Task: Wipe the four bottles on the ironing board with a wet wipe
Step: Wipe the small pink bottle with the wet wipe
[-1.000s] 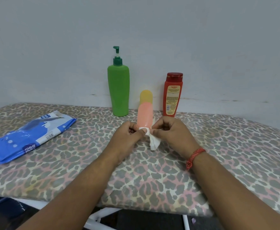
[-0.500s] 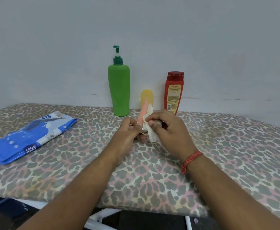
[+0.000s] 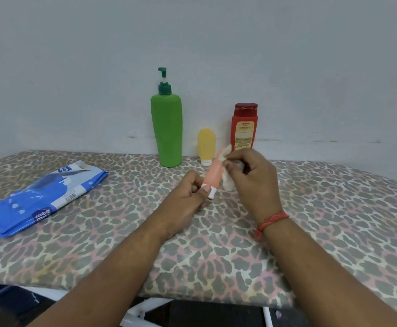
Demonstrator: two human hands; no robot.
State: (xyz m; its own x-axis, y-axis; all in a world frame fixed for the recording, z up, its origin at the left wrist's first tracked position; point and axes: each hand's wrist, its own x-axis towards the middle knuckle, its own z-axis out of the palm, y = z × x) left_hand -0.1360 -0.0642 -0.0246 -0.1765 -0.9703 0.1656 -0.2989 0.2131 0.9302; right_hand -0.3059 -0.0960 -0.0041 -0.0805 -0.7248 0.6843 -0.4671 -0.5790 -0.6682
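My left hand (image 3: 188,192) grips the white cap end of a small pink squeeze bottle (image 3: 212,174), which tilts up and to the right above the board. My right hand (image 3: 251,178) pinches a white wet wipe (image 3: 225,166) against the bottle's upper right side. Three bottles stand upright along the wall: a tall green pump bottle (image 3: 167,128), a small yellow bottle (image 3: 206,146) on its white cap, and a red bottle (image 3: 244,129) with a dark red cap, its base hidden behind my right hand.
The ironing board (image 3: 98,244) has a leopard-print cover, and its front edge runs across the bottom of the view. A blue pack of wet wipes (image 3: 44,197) lies at the left. A pale wall stands close behind the bottles.
My right hand has slid the wipe up from the bottle's cap end to its top. The pink bottle has tipped from nearly upright to a rightward slant.
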